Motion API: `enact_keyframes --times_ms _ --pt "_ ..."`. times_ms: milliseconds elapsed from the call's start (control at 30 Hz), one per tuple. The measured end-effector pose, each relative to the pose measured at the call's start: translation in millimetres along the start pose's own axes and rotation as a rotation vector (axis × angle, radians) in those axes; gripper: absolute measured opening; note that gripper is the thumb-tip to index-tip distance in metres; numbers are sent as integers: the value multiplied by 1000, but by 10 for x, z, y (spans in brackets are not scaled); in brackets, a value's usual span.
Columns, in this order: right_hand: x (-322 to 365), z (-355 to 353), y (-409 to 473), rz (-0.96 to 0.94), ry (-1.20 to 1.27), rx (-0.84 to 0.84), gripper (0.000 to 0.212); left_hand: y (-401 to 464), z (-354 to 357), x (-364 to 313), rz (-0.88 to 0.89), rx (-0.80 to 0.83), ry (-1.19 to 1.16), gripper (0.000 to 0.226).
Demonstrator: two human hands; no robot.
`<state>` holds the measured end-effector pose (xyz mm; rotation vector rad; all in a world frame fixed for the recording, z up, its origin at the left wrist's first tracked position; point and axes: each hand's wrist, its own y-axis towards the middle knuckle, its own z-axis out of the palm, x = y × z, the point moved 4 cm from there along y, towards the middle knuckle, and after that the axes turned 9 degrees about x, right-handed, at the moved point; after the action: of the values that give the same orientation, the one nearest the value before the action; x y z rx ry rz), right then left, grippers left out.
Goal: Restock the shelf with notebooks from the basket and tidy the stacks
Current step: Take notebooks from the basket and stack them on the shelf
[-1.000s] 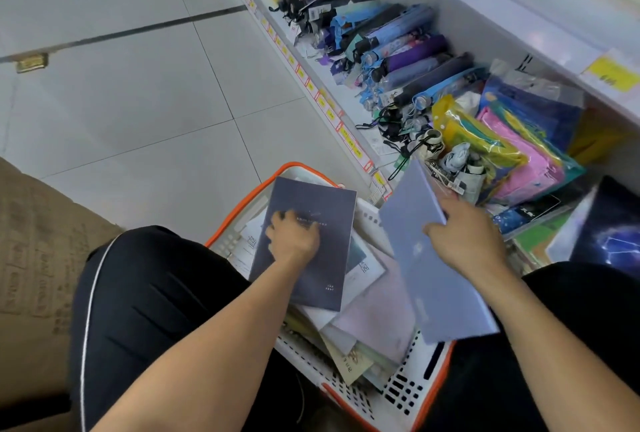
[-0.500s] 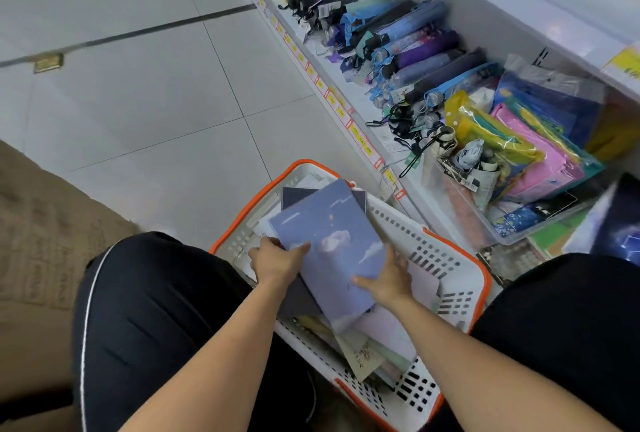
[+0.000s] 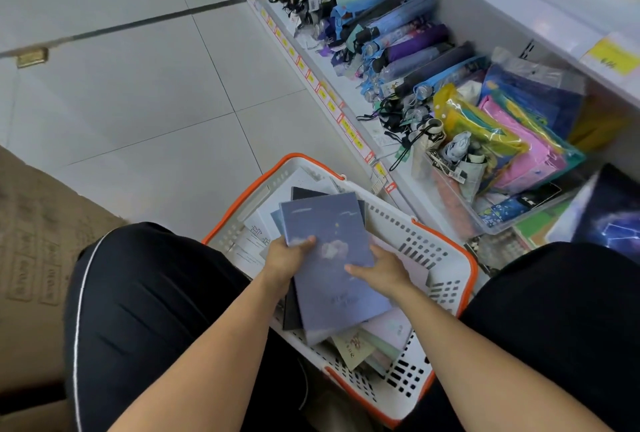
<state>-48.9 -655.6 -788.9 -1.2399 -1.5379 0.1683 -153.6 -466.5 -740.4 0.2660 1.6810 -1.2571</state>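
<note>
A white basket with an orange rim (image 3: 446, 255) stands on the floor between my knees, full of mixed notebooks. On top lies a blue-grey notebook with a cloud picture (image 3: 329, 223), stacked over a dark one. My left hand (image 3: 287, 255) grips the stack's left edge, thumb on the cover. My right hand (image 3: 384, 268) holds the right edge, thumb across the cover. The low shelf (image 3: 349, 92) runs along the right. A dark constellation notebook (image 3: 609, 227) lies on it at the far right.
Folded umbrellas (image 3: 398, 43) fill the shelf's far part. A clear bin (image 3: 446, 203) of packaged items and coloured pouches (image 3: 512, 140) sits nearer. Yellow price tags line the shelf edge. A cardboard box (image 3: 38, 248) stands at my left. Tiled floor lies ahead.
My right hand brought the blue-grey notebook from beside the shelf down onto the dark notebook in the basket. Both hands now hold the stack by its edges.
</note>
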Motion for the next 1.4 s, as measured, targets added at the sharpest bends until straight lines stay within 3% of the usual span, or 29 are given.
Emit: enact_keyframes --times_ms 33,200,400,500,633,800,967,1167,1233,1400 --pt "82 -29 -35 -44 75 -14 58 -40 10 -73 19 46 -36 25" --pt "733 -469 -276 -346 500 -45 65 -352 8 -812 253 253 -126 24" --pt "1179 -852 -678 -633 731 -72 39 -585 -67 -1578 618 274 96 34" --pt "1014 -680 -564 -559 729 -144 41 -477 -43 -1421 581 308 144 33" --pt "566 -284 -335 -293 786 -107 45 -221 -16 -818 366 290 299 35" --pt "661 -361 -420 -323 770 -72 39 -201 -29 -762 407 255 361 29" --pt "1483 -1124 -866 -602 664 -170 27 -507 187 -1759 571 169 158 25" --pt "2143 -2159 -1641 -807 500 -328 20 -856 888 -3307 622 361 -55 26" --pt "2177 -2428 -1834 -813 599 -411 17 -959 1129 -3689 612 414 1 18" --pt "2173 -3027 -2073 -698 1073 -420 21 -1074 1716 -4055 514 572 235 20"
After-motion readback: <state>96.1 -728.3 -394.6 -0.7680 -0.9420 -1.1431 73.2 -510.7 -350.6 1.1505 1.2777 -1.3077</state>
